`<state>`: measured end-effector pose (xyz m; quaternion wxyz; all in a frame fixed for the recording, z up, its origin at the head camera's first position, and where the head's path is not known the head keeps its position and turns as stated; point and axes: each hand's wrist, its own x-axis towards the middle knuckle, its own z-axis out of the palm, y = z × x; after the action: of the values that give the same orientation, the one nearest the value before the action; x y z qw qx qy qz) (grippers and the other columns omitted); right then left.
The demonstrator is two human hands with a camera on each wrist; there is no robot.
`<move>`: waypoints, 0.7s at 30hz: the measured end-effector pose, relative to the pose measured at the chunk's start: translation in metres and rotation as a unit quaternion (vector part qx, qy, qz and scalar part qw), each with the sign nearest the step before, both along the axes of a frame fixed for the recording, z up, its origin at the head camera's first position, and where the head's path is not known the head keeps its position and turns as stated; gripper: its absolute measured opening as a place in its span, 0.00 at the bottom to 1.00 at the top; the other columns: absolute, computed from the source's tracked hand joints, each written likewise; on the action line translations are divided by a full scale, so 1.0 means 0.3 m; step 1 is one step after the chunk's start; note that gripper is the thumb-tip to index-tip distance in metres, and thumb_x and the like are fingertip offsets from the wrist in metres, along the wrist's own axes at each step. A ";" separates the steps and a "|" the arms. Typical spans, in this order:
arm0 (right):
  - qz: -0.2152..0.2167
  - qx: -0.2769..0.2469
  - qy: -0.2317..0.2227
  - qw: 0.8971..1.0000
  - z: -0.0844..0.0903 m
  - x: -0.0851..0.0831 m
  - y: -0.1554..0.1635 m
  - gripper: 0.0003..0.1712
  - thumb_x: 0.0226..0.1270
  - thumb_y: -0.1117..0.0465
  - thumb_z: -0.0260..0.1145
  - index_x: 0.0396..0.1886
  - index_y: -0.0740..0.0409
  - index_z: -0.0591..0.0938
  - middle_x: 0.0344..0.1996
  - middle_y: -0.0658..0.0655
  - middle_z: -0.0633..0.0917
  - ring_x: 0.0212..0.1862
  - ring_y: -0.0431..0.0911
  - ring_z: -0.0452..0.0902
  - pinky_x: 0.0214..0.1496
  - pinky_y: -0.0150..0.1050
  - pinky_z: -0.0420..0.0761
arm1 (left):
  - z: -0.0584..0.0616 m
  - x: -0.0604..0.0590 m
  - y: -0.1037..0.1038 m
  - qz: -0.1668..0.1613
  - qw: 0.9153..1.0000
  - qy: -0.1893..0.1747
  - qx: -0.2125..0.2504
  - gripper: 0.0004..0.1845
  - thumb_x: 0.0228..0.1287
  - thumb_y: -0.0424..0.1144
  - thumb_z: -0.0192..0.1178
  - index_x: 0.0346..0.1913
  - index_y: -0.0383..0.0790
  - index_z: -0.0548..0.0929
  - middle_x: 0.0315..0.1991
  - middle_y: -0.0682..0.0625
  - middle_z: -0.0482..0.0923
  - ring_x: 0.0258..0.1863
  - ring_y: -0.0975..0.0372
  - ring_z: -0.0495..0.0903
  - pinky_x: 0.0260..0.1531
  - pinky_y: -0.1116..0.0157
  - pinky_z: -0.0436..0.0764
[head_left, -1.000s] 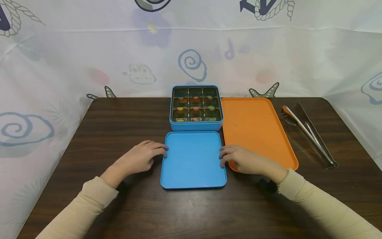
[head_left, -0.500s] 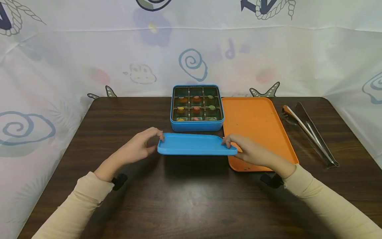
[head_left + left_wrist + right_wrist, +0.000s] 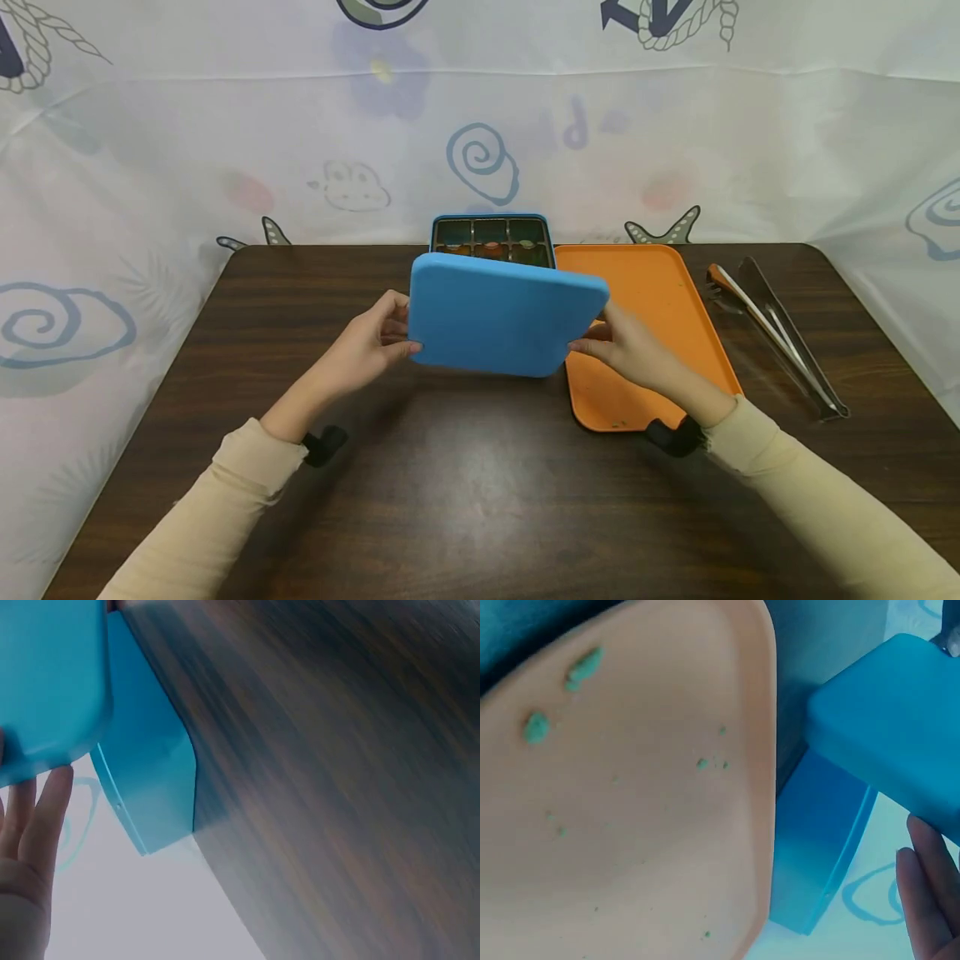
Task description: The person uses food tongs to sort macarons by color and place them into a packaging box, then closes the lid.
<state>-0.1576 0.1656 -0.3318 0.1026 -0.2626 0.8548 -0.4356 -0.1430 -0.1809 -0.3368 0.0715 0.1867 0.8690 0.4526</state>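
Note:
Both hands hold a blue lid (image 3: 502, 317) tilted up in the air, its smooth outer face toward the head camera. My left hand (image 3: 375, 337) grips its left edge, thumb on the near face. At the right edge my right hand (image 3: 626, 346) pinches it the same way. Behind the lid stands a blue tin (image 3: 491, 218) with a divided tray inside; small round coloured pieces show in its compartments, and its front is hidden in the head view. The left wrist view shows fingers (image 3: 43, 817) touching the lid's edge (image 3: 60, 742) beside the tin (image 3: 157, 787).
An orange tray (image 3: 637, 275) lies right of the tin, with green crumbs (image 3: 585, 667) on it in the right wrist view. Metal tongs (image 3: 787, 342) lie farther right on the dark wooden table (image 3: 480, 500). A patterned cloth (image 3: 300, 150) hangs behind.
The lid has risen off the table, from lying flat to tilted up, and now covers part of the tin. Both hands have risen with it, their fingers now gripping its edges.

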 end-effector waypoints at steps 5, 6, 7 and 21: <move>-0.043 -0.036 -0.016 0.998 0.000 -0.030 0.002 0.37 0.66 0.72 0.61 0.72 0.63 0.57 0.58 0.71 0.75 0.54 0.63 0.78 0.50 0.50 0.82 | 0.000 -0.016 0.018 0.053 0.998 -0.021 0.022 0.26 0.62 0.27 0.61 0.62 0.37 0.66 0.52 0.39 0.72 0.52 0.47 0.79 0.50 0.53 0.81; -0.057 -0.039 -0.021 0.997 0.001 -0.035 0.002 0.35 0.65 0.71 0.61 0.70 0.63 0.59 0.55 0.70 0.76 0.53 0.62 0.78 0.50 0.49 0.82 | 0.001 -0.019 0.023 0.063 0.997 -0.024 0.025 0.26 0.62 0.27 0.60 0.63 0.38 0.66 0.52 0.39 0.71 0.53 0.47 0.79 0.50 0.54 0.81; -0.072 -0.043 -0.026 0.996 0.002 -0.040 0.002 0.33 0.66 0.70 0.62 0.68 0.64 0.62 0.53 0.69 0.77 0.53 0.61 0.78 0.51 0.48 0.82 | 0.001 -0.021 0.027 0.073 0.997 -0.028 0.030 0.27 0.63 0.28 0.60 0.64 0.38 0.65 0.53 0.39 0.70 0.54 0.47 0.79 0.50 0.54 0.81; -0.212 -0.082 -0.056 0.972 0.016 -0.125 -0.021 0.29 0.68 0.56 0.63 0.66 0.60 0.72 0.56 0.64 0.79 0.52 0.52 0.81 0.54 0.38 0.81 | -0.006 -0.100 0.105 0.192 0.972 -0.073 0.113 0.29 0.65 0.31 0.59 0.69 0.40 0.67 0.62 0.41 0.72 0.58 0.52 0.78 0.52 0.60 0.81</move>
<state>-0.1952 0.1593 -0.3269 0.0338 -0.0578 0.8452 -0.5302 -0.1729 -0.1493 -0.3385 0.0256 -0.0101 0.8242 0.5656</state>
